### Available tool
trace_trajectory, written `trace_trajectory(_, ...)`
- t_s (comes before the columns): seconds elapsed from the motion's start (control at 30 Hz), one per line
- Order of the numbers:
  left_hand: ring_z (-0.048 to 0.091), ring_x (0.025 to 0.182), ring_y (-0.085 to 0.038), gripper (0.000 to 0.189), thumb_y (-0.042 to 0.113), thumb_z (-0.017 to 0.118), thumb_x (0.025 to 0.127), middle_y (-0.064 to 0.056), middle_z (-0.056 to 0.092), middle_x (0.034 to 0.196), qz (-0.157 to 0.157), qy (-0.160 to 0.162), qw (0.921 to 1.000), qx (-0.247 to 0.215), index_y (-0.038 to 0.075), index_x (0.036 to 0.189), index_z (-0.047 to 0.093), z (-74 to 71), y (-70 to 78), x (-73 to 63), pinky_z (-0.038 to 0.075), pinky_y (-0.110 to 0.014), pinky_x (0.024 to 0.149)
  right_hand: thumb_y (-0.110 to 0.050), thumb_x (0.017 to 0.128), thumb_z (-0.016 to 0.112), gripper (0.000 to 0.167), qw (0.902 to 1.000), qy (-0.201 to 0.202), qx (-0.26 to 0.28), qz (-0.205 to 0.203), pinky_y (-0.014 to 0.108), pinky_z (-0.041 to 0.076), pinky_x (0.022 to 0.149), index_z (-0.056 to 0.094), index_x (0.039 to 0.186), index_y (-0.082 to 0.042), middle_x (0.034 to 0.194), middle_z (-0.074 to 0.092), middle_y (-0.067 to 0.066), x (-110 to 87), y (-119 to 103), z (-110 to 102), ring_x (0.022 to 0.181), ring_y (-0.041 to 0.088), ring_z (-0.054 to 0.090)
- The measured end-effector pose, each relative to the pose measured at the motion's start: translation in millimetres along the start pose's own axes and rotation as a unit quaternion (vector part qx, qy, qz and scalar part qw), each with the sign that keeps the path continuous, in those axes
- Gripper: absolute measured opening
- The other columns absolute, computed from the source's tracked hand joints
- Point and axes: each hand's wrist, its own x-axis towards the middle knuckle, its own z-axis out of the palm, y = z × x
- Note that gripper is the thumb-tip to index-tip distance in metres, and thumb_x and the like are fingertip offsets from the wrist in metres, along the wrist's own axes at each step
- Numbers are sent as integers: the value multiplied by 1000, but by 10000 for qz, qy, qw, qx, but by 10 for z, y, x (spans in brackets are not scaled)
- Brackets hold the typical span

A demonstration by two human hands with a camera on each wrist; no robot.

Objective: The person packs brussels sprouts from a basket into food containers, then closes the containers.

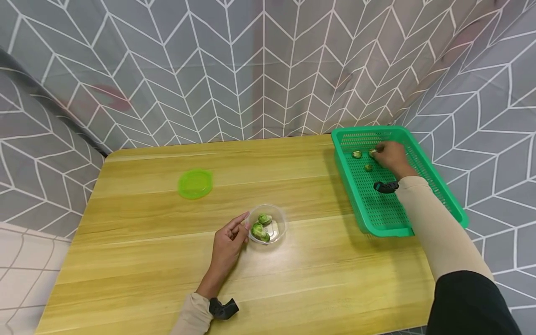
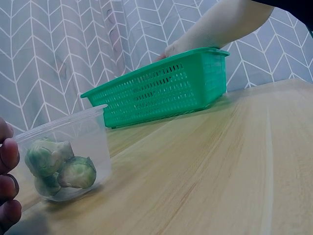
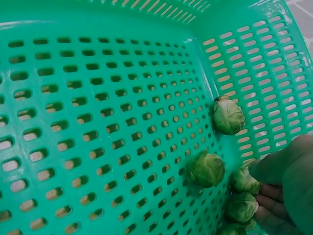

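A clear plastic container (image 1: 279, 213) stands on the table with three Brussels sprouts (image 1: 259, 230) inside. My left hand (image 1: 228, 244) holds its left rim between thumb and fingers; the left wrist view shows curled fingertips (image 2: 9, 188) beside the container's wall (image 2: 100, 142). Over at the right, my right hand (image 1: 392, 157) reaches into a green plastic basket (image 1: 356, 200). Its thumb and fingers pinch a Brussels sprout (image 3: 244, 178) near the basket's wall. Several other sprouts lie close by, among them one by the wall (image 3: 228, 116) and one on the perforated floor (image 3: 207, 169).
A bright green round lid (image 1: 195, 184) lies flat on the wooden table (image 1: 138, 260), left of the container. The basket's raised rim (image 1: 439, 186) surrounds the right hand. Grey patterned curtains (image 1: 234, 70) hang behind the table and along its sides.
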Motion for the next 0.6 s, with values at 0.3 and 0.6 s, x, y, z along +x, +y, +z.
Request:
trace_trajectory(0.3,55,63,-28,34,9,64,100,-35,55,72,21,4,10000,-26,1,133,65,-3,5,-4,43,-19,62,-13,96,63,25,9988,154,-352,-299,56,41,70,69,98,11,87,66,28,37,18,49,74,41,56)
trace_trajectory(0.6,54,63,-29,34,6,64,99,-37,54,73,8,4,9999,-120,0,132,65,2,24,0,41,-18,60,-12,98,60,28,9994,-60,-310,-169,59,45,78,65,112,12,107,65,34,27,-38,59,90,47,61)
